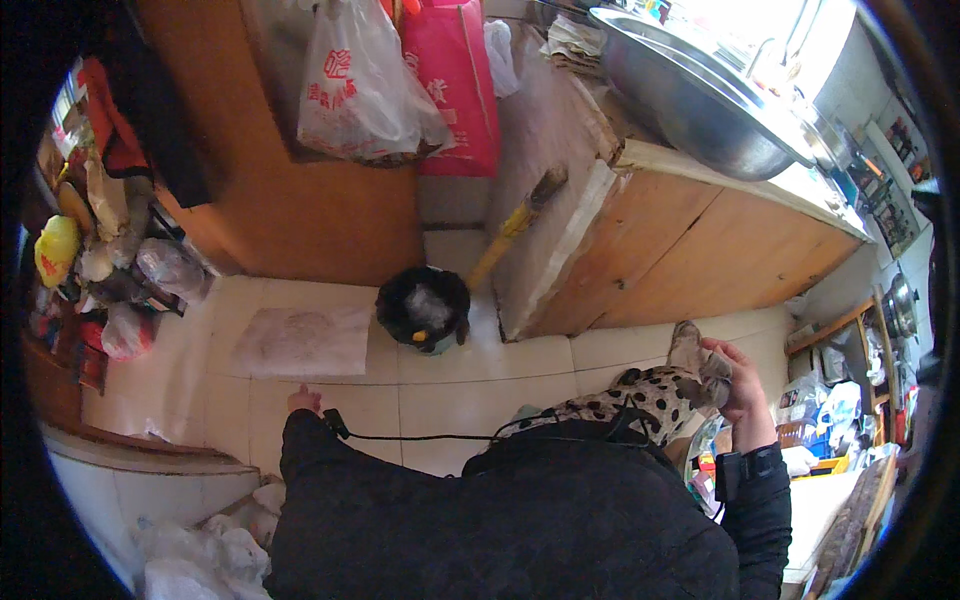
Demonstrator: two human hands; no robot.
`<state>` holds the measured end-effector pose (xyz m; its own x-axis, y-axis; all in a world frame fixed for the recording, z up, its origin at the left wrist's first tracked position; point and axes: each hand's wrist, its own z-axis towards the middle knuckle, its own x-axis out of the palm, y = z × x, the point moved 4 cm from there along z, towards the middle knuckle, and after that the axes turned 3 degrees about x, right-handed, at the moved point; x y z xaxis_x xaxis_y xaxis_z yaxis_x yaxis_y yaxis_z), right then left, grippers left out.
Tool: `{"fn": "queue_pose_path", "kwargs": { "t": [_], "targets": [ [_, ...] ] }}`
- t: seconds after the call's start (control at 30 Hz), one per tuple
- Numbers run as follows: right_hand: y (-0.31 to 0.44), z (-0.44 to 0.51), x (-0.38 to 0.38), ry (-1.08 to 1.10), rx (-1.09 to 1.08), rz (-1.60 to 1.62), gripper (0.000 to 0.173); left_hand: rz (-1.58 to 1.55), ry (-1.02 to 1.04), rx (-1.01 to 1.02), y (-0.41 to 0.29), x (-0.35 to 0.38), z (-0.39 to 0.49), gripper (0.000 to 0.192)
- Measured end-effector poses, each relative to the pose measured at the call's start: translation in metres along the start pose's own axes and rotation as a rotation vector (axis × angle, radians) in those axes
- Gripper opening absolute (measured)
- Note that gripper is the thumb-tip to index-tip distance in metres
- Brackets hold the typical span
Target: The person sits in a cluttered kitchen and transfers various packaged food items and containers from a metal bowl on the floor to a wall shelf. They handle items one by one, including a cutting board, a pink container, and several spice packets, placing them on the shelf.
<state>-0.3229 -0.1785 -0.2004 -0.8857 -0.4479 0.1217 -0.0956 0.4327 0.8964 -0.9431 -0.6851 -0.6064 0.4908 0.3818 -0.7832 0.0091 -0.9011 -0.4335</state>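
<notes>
My right hand [742,382] grips a crumpled grey-brown cloth-like thing [716,379] beside my bent leg. The leg wears polka-dot trousers [637,397], and a worn brown shoe [684,346] shows at its end. What the held thing is exactly, I cannot tell. On the other side, my left hand [304,400] is held out over the tiled floor with nothing visible in it; its fingers look slightly apart. Just beyond it lies a stained, pale sheet [304,341]. A black-lined bin [397,304] stands farther ahead, with whitish waste and a yellow bit inside.
A yellow, dark-tipped stick [514,229] leans by the wooden cabinet [675,247]. A large steel basin [675,82] overhangs the countertop. White [360,90] and pink [454,90] bags hang ahead. Cluttered shelves [874,360] stand right. A black cable [420,437] crosses my front.
</notes>
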Motion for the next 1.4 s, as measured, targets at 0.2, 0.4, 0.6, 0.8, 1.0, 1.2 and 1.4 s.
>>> {"fn": "queue_pose_path", "kwargs": {
  "t": [0.2, 0.4, 0.6, 0.8, 1.0, 1.2, 1.4],
  "targets": [
    [-0.002, -0.011, -0.011, -0.126, 0.030, -0.022, 0.033, 0.894, 0.258, 0.080, -0.002, 0.055, 0.002, 0.046],
    [-0.003, -0.029, -0.026, -0.144, -0.026, 0.004, 0.035, 0.786, 0.604, 0.313, -0.037, 0.117, -0.016, 0.040],
    [-0.025, -0.061, -0.076, -0.322, -0.063, 0.263, 0.037, -0.551, 0.927, -0.163, -0.163, 0.123, -0.093, 0.026],
    [-0.068, -0.091, -0.107, 0.021, -0.273, 0.687, 0.034, -0.202, 1.270, 0.593, -0.369, 0.065, -0.215, 0.028],
    [-0.143, -0.126, -0.158, -0.436, -0.354, 0.870, 0.022, 0.085, 1.449, 0.854, -0.514, 0.063, -0.376, 0.049],
    [-0.193, -0.178, -0.172, -0.630, -0.320, 0.911, 0.019, 0.375, 1.653, 1.121, -0.593, 0.089, -0.524, 0.038],
    [-0.210, -0.220, -0.177, -0.804, -0.287, 0.903, 0.026, 0.686, 1.651, 1.612, -0.641, 0.123, -0.648, 0.041]
  ]
}}
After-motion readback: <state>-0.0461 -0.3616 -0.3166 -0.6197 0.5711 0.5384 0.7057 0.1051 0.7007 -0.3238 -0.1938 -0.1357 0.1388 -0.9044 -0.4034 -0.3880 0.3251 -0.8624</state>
